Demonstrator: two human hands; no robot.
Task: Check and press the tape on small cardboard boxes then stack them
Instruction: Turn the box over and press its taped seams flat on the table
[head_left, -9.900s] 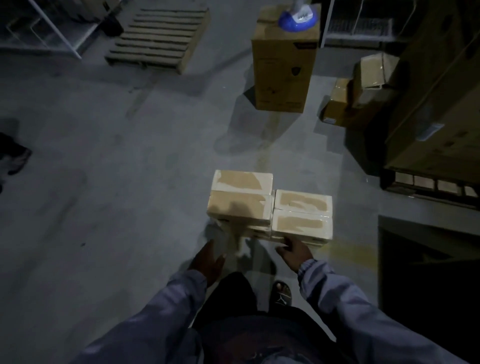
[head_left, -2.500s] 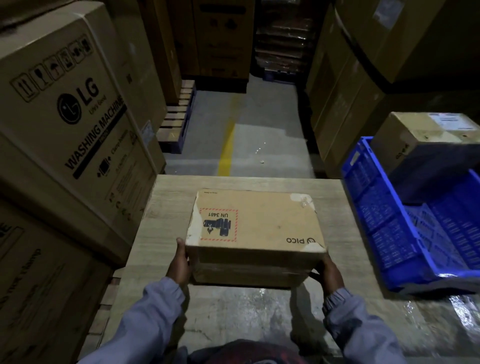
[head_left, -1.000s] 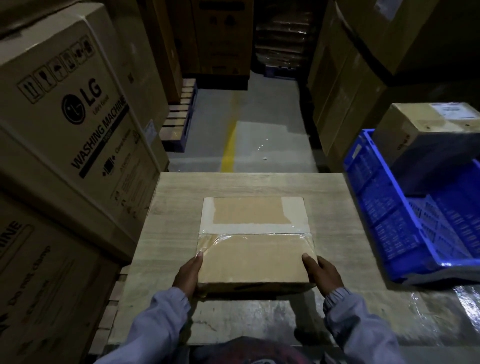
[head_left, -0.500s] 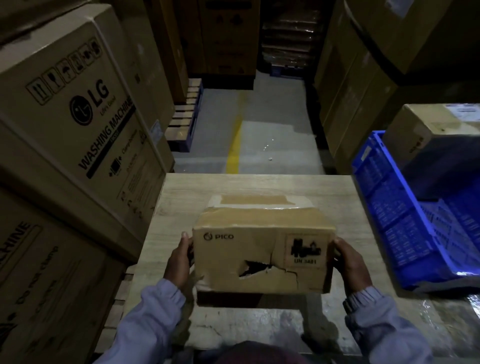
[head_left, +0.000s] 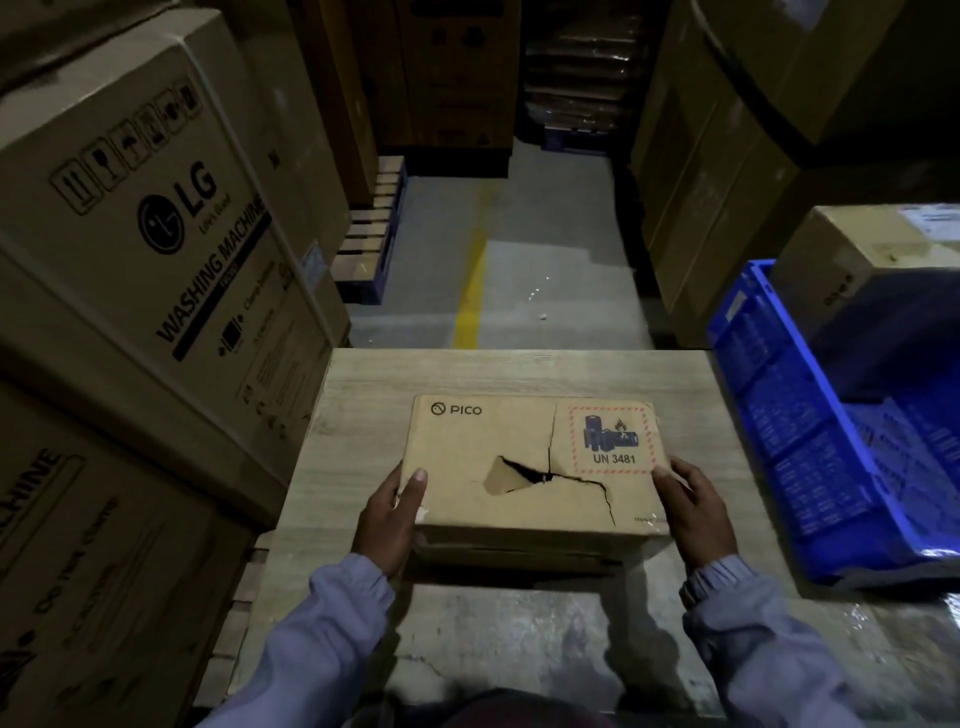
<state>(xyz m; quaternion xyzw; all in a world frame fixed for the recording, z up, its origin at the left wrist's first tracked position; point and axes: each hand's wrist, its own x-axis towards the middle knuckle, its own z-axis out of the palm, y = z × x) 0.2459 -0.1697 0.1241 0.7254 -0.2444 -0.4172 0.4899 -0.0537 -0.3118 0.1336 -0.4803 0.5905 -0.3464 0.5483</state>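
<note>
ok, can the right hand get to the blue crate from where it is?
Probably yes. The right hand grips the right edge of the box, and the blue crate sits just to its right on the same table, with nothing between them. It would have to let go of the box first.

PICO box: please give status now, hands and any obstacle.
Left hand and right hand grip the PICO box by its sides. Box on wooden table, torn face up. Blue crate close at right, not touching.

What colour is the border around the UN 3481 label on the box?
Red dashes border the UN 3481 label on the box; it shows best in the head view.
</note>
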